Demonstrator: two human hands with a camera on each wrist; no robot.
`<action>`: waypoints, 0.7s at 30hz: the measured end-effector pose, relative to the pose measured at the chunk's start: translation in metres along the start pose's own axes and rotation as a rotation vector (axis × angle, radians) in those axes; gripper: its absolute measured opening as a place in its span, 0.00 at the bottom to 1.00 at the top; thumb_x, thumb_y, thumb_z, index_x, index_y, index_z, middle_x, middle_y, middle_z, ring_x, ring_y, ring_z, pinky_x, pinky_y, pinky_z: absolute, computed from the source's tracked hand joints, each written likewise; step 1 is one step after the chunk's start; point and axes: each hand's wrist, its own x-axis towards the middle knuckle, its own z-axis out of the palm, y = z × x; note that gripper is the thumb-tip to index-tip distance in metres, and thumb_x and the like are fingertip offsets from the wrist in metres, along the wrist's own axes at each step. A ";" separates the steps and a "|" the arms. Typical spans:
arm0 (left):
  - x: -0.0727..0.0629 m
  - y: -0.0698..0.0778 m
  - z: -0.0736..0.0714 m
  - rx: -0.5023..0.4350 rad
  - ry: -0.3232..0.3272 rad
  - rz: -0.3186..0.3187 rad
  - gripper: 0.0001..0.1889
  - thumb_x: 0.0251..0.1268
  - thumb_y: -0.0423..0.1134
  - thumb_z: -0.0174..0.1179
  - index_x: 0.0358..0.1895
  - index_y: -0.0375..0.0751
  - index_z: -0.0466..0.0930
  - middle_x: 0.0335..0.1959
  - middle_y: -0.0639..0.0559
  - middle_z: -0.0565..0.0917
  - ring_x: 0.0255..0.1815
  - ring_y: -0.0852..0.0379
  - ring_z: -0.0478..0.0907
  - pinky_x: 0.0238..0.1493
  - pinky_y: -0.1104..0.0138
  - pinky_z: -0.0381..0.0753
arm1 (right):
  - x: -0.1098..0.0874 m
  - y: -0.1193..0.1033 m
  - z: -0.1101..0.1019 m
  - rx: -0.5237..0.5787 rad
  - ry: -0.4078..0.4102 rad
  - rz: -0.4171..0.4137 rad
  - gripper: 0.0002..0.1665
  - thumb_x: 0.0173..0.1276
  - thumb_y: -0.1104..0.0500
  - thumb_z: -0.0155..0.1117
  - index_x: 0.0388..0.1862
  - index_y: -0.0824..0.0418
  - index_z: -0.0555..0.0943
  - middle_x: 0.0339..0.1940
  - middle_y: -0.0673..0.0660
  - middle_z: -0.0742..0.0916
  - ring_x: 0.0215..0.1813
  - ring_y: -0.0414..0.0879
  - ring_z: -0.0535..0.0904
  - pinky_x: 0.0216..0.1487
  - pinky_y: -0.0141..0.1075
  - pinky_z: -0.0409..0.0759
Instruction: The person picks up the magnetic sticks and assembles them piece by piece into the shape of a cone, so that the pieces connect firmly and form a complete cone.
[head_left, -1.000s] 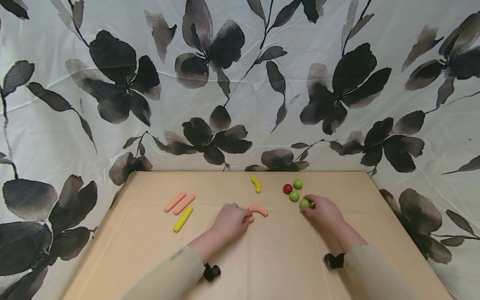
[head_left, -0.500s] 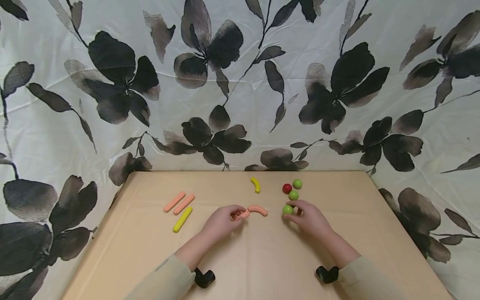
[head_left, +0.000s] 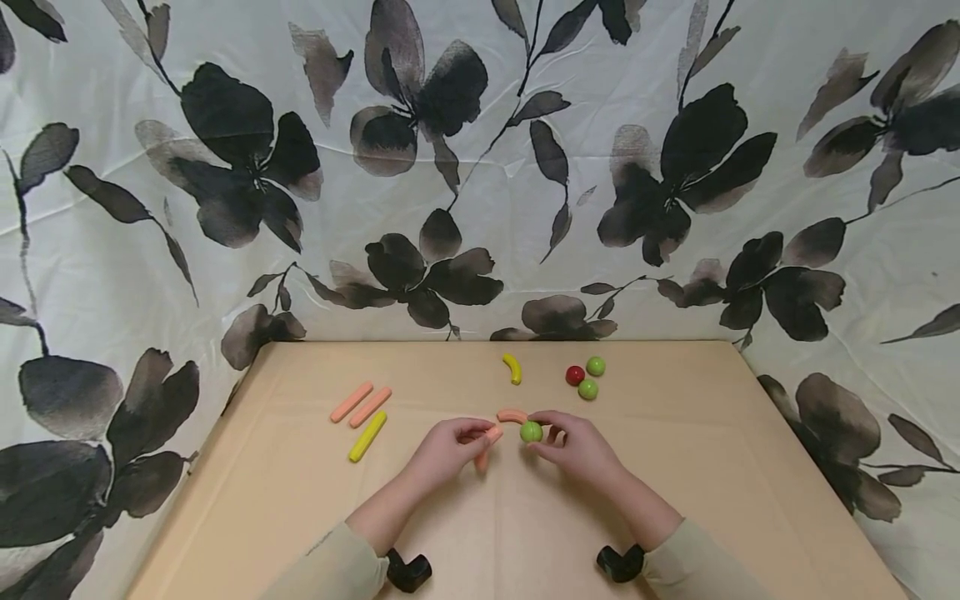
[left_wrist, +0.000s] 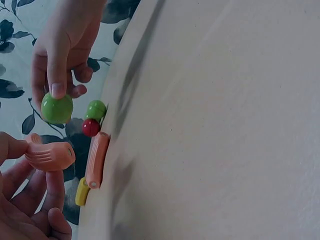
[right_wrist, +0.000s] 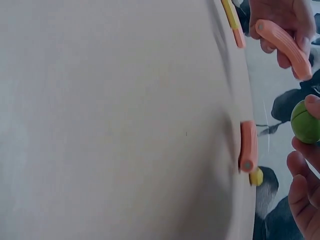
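Note:
My left hand [head_left: 444, 454] pinches a curved salmon-pink ribbed piece [left_wrist: 52, 156] between thumb and fingers, raised over the table. Facing it, my right hand [head_left: 581, 450] holds a green ball [head_left: 531, 432] by thumb and fingertips. The ball shows a thin seam line in the right wrist view. A small gap separates the ball from the held pink piece. Just beyond the hands, a second curved salmon-pink piece [head_left: 512, 415] lies on the table, partly overlapped by the right fingers in the head view.
Left on the table [head_left: 285, 517] lie two straight salmon-pink sticks [head_left: 351, 402] and a yellow stick [head_left: 367, 436]. A small curved yellow piece [head_left: 512, 369] lies at the back. Back right, a red ball [head_left: 575, 375] sits by two green balls [head_left: 588, 389]. Floral cloth [head_left: 525, 208] hangs behind.
My right hand has carried the green ball left from beside the other balls to the middle. My left hand has drawn its curved pink piece away from the other one and turned it.

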 end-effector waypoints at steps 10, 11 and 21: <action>-0.003 -0.001 0.001 0.017 -0.023 0.002 0.14 0.70 0.43 0.62 0.54 0.45 0.85 0.48 0.54 0.86 0.50 0.55 0.80 0.46 0.61 0.80 | 0.004 -0.010 0.013 -0.055 0.004 -0.037 0.23 0.59 0.54 0.77 0.54 0.51 0.85 0.37 0.42 0.84 0.35 0.41 0.76 0.32 0.33 0.75; -0.003 -0.001 0.001 0.024 -0.027 0.006 0.14 0.70 0.43 0.62 0.54 0.44 0.85 0.48 0.53 0.86 0.50 0.55 0.80 0.46 0.61 0.80 | 0.004 -0.010 0.014 -0.052 0.003 -0.034 0.23 0.60 0.54 0.76 0.55 0.50 0.85 0.38 0.41 0.85 0.36 0.41 0.76 0.33 0.33 0.75; -0.001 -0.008 0.003 0.045 -0.054 0.001 0.14 0.69 0.40 0.61 0.54 0.42 0.85 0.46 0.51 0.86 0.45 0.57 0.79 0.42 0.63 0.79 | 0.007 -0.008 0.024 -0.045 -0.020 -0.120 0.26 0.62 0.55 0.75 0.60 0.47 0.83 0.57 0.43 0.85 0.36 0.44 0.77 0.33 0.32 0.75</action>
